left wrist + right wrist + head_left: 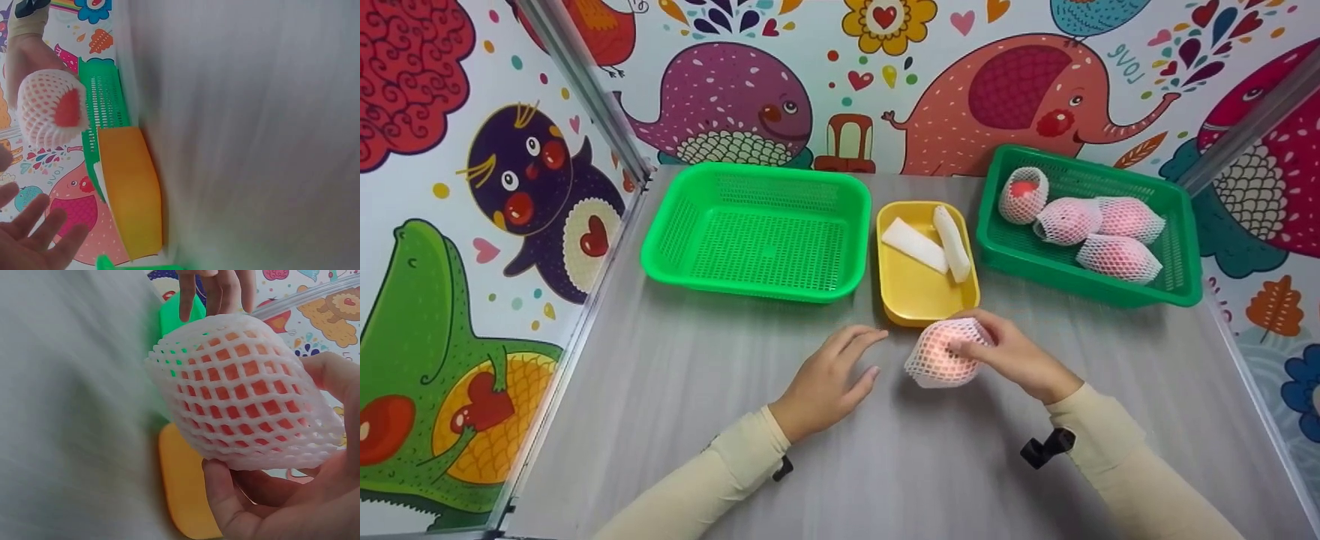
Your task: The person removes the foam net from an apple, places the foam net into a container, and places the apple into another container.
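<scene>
A round red fruit in a white foam net (943, 354) is held above the grey table by my right hand (1026, 361). In the right wrist view the thumb and fingers grip one end of the net (242, 391), and red shows through its mesh. My left hand (826, 386) hovers to the left of the fruit, fingers spread and slightly bent, apart from it. The left wrist view shows those loose fingers (34, 233) with nothing in them, and a bare red patch at the net's opening.
Behind the hands stands a yellow tray (919, 296) with two white foam pieces (915, 244). To its left is a bright green basket (757, 255) with nothing in it. A dark green basket (1080, 283) at right holds several netted fruits (1119, 259). Patterned walls (855, 97) enclose the table.
</scene>
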Demonstrator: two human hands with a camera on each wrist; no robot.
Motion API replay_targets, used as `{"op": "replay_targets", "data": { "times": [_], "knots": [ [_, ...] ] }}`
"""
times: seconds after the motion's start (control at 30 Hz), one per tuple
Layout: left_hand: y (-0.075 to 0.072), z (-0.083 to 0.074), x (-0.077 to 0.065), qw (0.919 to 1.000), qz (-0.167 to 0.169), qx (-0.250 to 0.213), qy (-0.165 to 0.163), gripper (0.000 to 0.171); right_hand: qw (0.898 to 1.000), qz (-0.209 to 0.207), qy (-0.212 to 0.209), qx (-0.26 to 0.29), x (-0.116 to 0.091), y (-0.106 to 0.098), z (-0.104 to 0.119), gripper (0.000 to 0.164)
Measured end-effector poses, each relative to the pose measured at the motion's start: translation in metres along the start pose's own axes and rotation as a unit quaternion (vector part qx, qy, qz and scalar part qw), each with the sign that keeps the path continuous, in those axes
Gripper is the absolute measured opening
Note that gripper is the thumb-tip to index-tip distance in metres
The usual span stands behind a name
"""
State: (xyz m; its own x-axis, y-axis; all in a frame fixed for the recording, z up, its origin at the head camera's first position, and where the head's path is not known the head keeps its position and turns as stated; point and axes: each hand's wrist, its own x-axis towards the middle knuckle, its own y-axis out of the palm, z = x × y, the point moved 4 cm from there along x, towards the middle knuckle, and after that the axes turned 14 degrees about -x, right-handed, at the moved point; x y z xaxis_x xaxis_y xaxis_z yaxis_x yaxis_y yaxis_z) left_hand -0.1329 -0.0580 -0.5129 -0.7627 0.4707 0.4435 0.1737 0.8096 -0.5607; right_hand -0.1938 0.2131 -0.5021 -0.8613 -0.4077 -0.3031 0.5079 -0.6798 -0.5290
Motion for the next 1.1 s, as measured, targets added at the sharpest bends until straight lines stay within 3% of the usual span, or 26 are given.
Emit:
{"op": "replay_targets", "data": {
  "times": [0.2, 0.37, 0.53, 0.7, 0.9, 1.1],
  "knots": [
    [0.013, 0.007, -0.011, 0.9963, 0.004, -0.067, -0.053, 0.04, 1.0, 0.015, 0.011, 0.02, 0.005, 0.023, -0.007, 0.054],
    [0.026, 0.014, -0.019, 0.9885, 0.013, -0.115, -0.098, 0.032, 0.999, 0.017, -0.007, 0.038, 0.01, 0.039, -0.014, 0.048],
    [0.038, 0.019, -0.025, 0.9783, 0.03, -0.151, -0.139, 0.035, 0.999, 0.015, -0.004, 0.045, 0.012, 0.053, -0.023, 0.046],
    [0.045, 0.021, -0.028, 0.9716, 0.03, -0.172, -0.16, 0.04, 0.998, 0.004, 0.012, 0.055, 0.01, 0.059, -0.027, 0.047],
    [0.054, 0.027, -0.031, 0.9447, 0.004, -0.251, -0.211, 0.039, 0.998, 0.0, 0.02, 0.066, 0.01, 0.063, -0.031, 0.049],
    [0.058, 0.036, -0.033, 0.9173, -0.022, -0.296, -0.266, 0.036, 0.996, -0.01, 0.042, 0.082, 0.01, 0.069, -0.037, 0.05]
  ]
}}
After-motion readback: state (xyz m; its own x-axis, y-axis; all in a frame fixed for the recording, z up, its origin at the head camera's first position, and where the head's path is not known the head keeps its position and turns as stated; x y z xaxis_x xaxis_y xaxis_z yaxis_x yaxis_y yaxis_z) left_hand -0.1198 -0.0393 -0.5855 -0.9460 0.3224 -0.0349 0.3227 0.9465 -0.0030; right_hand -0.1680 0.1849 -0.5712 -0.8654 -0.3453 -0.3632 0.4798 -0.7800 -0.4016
